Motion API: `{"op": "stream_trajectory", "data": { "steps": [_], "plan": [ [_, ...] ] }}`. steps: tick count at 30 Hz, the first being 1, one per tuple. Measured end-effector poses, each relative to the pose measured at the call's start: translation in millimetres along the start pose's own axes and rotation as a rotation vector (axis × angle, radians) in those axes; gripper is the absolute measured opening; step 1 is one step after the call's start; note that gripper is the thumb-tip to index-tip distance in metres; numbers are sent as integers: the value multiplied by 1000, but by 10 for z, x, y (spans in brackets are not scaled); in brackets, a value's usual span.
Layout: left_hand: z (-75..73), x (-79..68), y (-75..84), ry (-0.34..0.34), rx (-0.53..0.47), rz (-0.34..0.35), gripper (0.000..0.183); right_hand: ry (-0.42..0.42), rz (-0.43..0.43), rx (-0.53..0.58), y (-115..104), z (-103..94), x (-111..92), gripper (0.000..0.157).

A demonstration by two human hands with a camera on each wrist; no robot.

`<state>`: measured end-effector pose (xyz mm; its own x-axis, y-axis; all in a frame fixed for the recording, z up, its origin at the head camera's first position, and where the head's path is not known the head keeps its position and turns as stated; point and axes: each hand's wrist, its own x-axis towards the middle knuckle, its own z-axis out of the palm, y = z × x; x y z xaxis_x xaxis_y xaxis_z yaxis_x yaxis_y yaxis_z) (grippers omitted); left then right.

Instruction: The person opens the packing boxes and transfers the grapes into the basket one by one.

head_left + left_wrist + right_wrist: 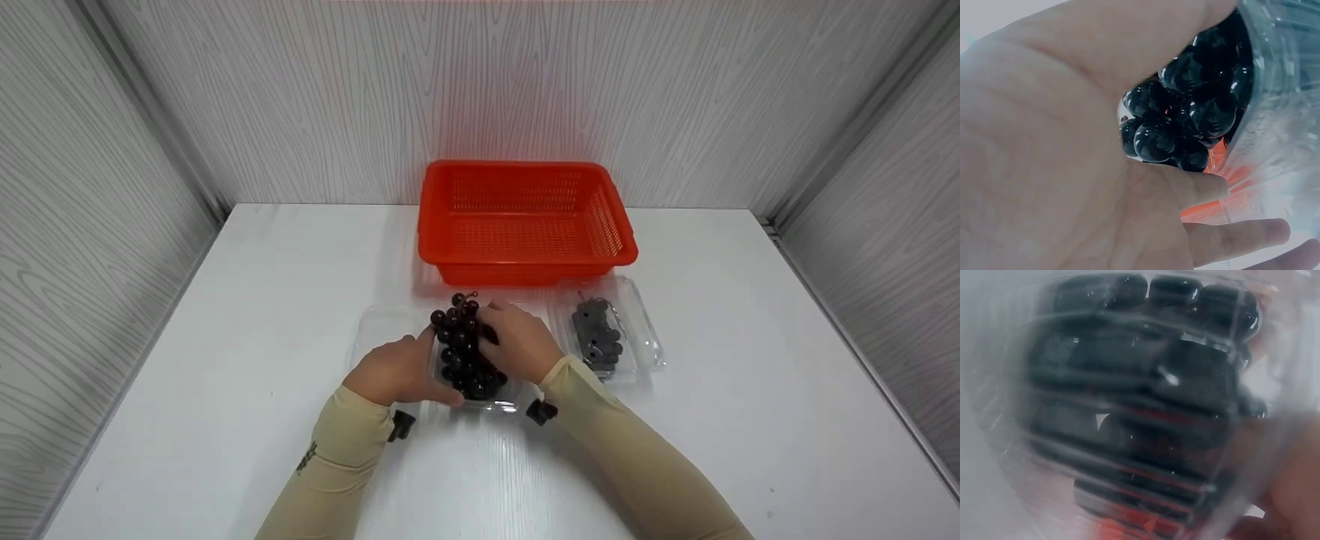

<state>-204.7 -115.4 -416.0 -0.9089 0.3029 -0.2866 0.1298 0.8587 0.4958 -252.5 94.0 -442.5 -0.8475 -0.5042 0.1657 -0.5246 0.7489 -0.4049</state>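
Note:
A bunch of dark, glossy grapes [459,346] lies in a clear plastic box [495,406] between the two hands. My right hand [521,341] reaches over the box from the right and grips the bunch with curled fingers, their tips partly hidden behind it. Along the left side, my left hand [401,371] is spread with thumb and index finger apart. Its fingers look fairly straight beside the grapes [1185,107] in the left wrist view, the thumb lying over them. Through the clear wall, the right wrist view shows the grapes [1129,360] blurred.
Behind the hands stands a red plastic basket [525,274] against the back wall. Another clear box [641,322] with a dark grey bunch [596,334] inside sits to the right. A flat clear lid [371,326] extends left of the middle box on the white table [262,300].

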Motion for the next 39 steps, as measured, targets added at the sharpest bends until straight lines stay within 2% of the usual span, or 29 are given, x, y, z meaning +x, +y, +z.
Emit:
{"op": "stream_trajectory", "data": {
  "steps": [18, 23, 30, 39],
  "plan": [
    [20, 0, 5, -7, 1, -40, 110, -1, 14, 33, -2, 14, -17, 16],
    [34, 5, 13, 0, 9, -45, 110, 9, 9, 31, -7, 13, -21, 15],
    [35, 0, 23, 19, 8, -21, 96, 32, -15, 18, -9, 9, -23, 12],
    [31, -4, 28, 38, -18, -40, 99, 39, -21, 26, -35, -21, -20, 14]
  ]
}}
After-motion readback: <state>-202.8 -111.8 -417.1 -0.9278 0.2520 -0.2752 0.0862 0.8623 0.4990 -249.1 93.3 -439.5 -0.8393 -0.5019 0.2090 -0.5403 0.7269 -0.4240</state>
